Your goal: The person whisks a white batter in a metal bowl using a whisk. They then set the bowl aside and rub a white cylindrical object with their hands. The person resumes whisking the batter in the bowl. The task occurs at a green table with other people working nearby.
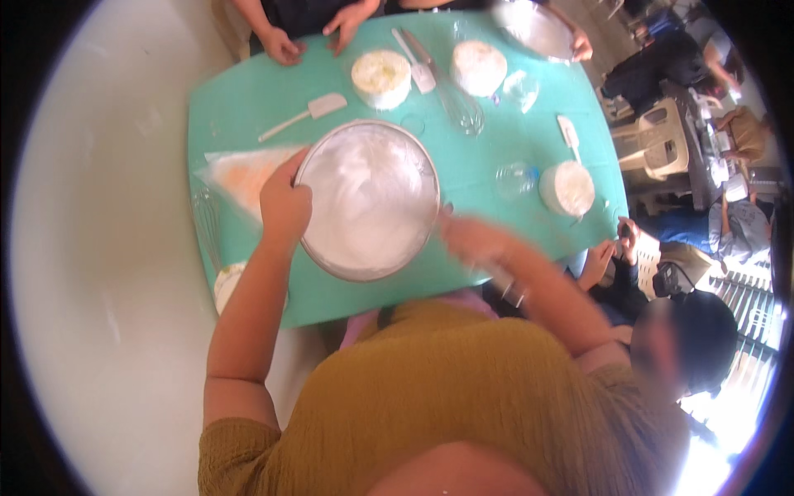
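My left hand (284, 201) grips the left rim of a large round metal bowl (367, 273) that is tilted towards me over the table. White, glossy cream (366, 192) coats the inside of the bowl. At the bowl's right rim, my right hand (474, 239) is blurred by motion, its fingers curled around a handle-like thing, perhaps a whisk or spatula, which I cannot make out. A clear plastic bag with orange contents (239, 177) lies just left of the bowl, partly behind my left hand. A white spatula (325, 106) rests beyond the bowl.
The green-covered table (459, 161) holds several white tubs, one of them (381, 80) beyond the bowl, a wire whisk (462, 105), another whisk (206, 223) at left and a clear plastic cup (516, 178). Other people's hands (282, 46) are at the far edge; a person (676, 341) sits at right.
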The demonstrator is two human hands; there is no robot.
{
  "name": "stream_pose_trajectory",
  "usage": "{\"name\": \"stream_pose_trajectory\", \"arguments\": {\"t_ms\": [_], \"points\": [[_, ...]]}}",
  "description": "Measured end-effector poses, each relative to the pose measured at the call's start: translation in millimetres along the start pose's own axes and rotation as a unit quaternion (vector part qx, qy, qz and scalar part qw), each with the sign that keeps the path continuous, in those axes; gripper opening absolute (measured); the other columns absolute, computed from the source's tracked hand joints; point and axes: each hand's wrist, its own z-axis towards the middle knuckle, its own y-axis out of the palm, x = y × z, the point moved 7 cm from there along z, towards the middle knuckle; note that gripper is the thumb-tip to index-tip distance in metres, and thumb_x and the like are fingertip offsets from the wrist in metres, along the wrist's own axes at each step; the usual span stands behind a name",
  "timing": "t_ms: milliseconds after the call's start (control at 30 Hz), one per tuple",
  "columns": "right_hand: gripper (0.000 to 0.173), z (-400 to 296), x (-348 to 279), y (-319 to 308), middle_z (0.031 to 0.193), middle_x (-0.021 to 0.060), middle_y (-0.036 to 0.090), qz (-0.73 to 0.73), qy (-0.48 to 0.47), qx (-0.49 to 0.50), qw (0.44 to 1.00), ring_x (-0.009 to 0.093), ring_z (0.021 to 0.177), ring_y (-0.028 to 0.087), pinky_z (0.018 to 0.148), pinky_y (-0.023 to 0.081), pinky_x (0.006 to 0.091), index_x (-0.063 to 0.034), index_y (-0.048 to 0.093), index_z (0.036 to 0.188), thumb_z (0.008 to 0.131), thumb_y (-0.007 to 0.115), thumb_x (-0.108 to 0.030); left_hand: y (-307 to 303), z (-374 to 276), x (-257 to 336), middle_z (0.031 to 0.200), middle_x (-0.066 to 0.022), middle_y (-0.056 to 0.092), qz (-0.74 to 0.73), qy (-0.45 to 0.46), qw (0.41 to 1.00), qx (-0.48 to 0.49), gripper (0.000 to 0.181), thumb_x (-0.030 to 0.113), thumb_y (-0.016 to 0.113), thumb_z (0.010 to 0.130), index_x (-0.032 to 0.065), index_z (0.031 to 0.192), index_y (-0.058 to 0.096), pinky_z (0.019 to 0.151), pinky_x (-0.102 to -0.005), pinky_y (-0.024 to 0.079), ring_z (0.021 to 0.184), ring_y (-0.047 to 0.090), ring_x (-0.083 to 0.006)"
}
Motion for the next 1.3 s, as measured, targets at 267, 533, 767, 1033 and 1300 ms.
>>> {"name": "stream_pose_trajectory", "arguments": {"t_ms": [267,533,767,1033,1300], "points": [[0.066,8,18,5,0.091,0.0133,0.062,-0.149,-0.143,0.042,0.978,0.020,0.067,0.062,0.068,0.052,0.0332,-0.0115,0.023,0.149,0.091,0.053,-0.024,2,-23,-9,0.110,-0.0162,0.066,-0.008,-0.002,1.000,-0.023,0.060,-0.007,0.038,0.065,0.0018,0.119,0.062,0.093,-0.0293,0.044,0.104,0.062,-0.0252],[0.067,-30,-27,66,0.092,0.0117,0.061,-0.068,-0.015,-0.049,0.996,0.017,0.071,0.059,0.072,0.050,0.0301,-0.0070,0.027,0.146,0.086,0.053,-0.021,-8,-29,-14,0.111,-0.0162,0.066,0.064,0.021,0.998,-0.010,0.060,-0.008,0.037,0.065,0.0016,0.118,0.063,0.096,-0.0304,0.043,0.106,0.061,-0.0255],[0.061,-32,-52,49,0.107,0.0187,0.060,-0.046,0.032,-0.071,0.996,0.020,0.066,0.062,0.067,0.054,0.0291,-0.0031,0.035,0.141,0.087,0.055,-0.020,-11,-8,-13,0.112,-0.0153,0.066,0.018,-0.019,1.000,-0.005,0.058,-0.009,0.039,0.066,0.0028,0.117,0.063,0.095,-0.0305,0.043,0.105,0.061,-0.0262],[0.062,-7,-52,26,0.077,0.0091,0.059,-0.146,-0.113,-0.038,0.982,0.017,0.061,0.059,0.056,0.052,0.0305,-0.0089,0.030,0.146,0.093,0.051,-0.031,-3,-18,-23,0.110,-0.0168,0.066,0.034,0.018,0.999,-0.033,0.054,-0.006,0.040,0.068,0.0028,0.116,0.063,0.093,-0.0310,0.044,0.104,0.062,-0.0274],[0.056,1,-22,2,0.096,0.0128,0.062,0.026,-0.022,-0.031,0.999,0.018,0.077,0.060,0.063,0.052,0.0332,-0.0098,0.031,0.146,0.095,0.047,-0.029,-1,-2,-13,0.112,-0.0166,0.065,0.088,0.039,0.995,-0.040,0.055,-0.008,0.040,0.068,0.0019,0.116,0.063,0.095,-0.0300,0.043,0.106,0.061,-0.0265]]}}
